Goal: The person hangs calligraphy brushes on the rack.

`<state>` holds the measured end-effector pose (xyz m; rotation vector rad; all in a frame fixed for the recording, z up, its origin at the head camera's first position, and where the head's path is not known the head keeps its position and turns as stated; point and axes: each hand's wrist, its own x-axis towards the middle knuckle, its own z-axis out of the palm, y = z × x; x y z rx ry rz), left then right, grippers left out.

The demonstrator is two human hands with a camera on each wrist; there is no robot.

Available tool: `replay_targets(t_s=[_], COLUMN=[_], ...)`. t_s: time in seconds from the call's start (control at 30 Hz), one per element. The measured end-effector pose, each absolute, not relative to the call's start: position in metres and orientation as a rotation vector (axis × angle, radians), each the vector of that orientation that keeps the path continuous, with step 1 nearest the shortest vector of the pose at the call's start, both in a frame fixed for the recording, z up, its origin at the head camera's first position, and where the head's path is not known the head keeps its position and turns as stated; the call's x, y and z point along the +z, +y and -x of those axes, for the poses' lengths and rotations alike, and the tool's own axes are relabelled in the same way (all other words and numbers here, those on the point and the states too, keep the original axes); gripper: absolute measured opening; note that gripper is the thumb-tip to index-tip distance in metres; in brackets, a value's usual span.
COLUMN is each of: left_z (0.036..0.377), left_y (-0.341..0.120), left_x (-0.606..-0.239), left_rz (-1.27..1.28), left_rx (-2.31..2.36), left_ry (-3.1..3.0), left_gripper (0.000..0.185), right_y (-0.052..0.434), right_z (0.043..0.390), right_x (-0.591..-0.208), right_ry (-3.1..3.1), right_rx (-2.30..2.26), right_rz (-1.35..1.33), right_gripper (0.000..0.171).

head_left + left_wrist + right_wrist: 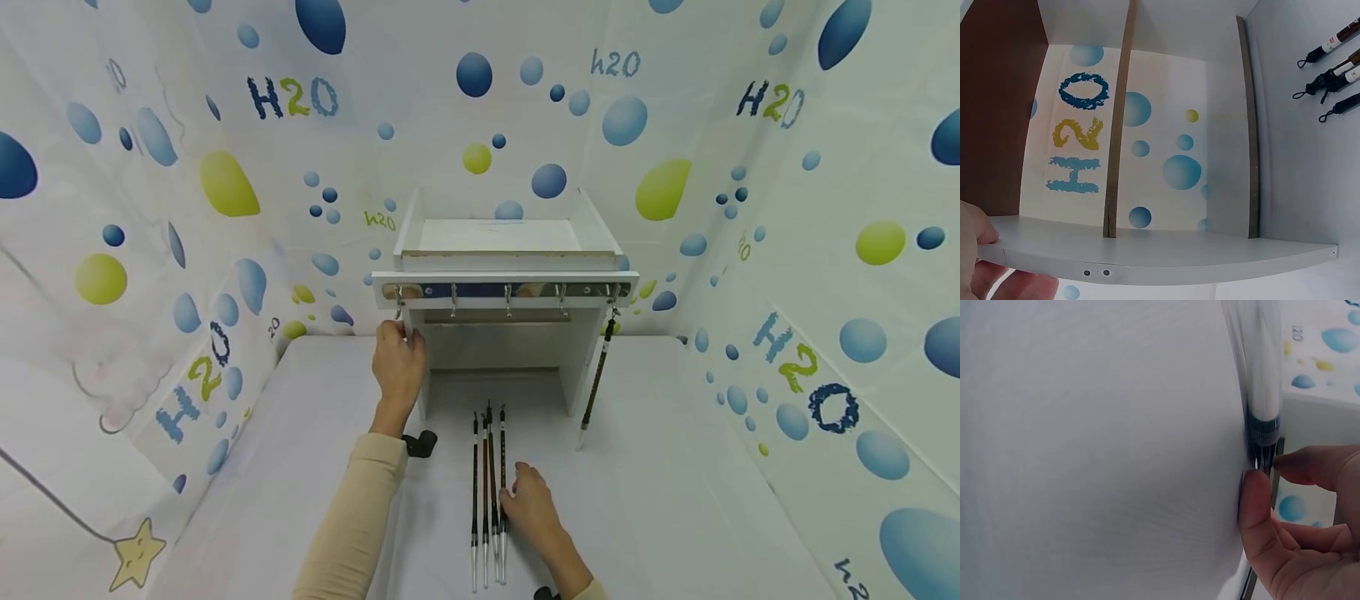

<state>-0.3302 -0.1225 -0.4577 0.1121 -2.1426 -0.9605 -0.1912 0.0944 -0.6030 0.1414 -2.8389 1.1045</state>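
A white wooden rack (517, 260) stands at the back of the table, with a shiny strip of several hooks (480, 291) along its front. My left hand (398, 354) grips the rack's left side below the end hook. In the left wrist view its fingers (1004, 289) curl round the edge of a white board (1166, 253). One brush (597, 379) hangs from the rightmost hook. Several brushes (487, 492) lie side by side in front of the rack. My right hand (517, 500) pinches the rightmost brush (1264, 394) between thumb and forefinger.
The table (675, 467) is covered in white cloth and closed in on three sides by curtains (150, 208) printed with blue and green bubbles. A black strap mount (420, 443) shows at my left wrist. More brush ends (1335, 69) show beyond the rack.
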Motion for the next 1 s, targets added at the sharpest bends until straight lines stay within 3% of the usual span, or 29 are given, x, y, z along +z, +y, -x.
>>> replay_targets(t_s=[0.47,1.0], left_z=[0.3308,0.3322], left_y=[-0.1226,-0.1237], left_x=[-0.4583,-0.4606], left_rz=[-0.102,-0.104], left_rx=[-0.962,-0.959], left_ry=[-2.146,-2.131], left_gripper=[0.019,0.019], right_y=[0.0864,0.0855], right_z=[0.1921,0.1919], right_x=[-0.6011,-0.6009], right_ry=[-2.868,-2.889], right_rx=[1.102,1.207], right_rz=[-0.211,-0.211], right_gripper=[0.022,0.025])
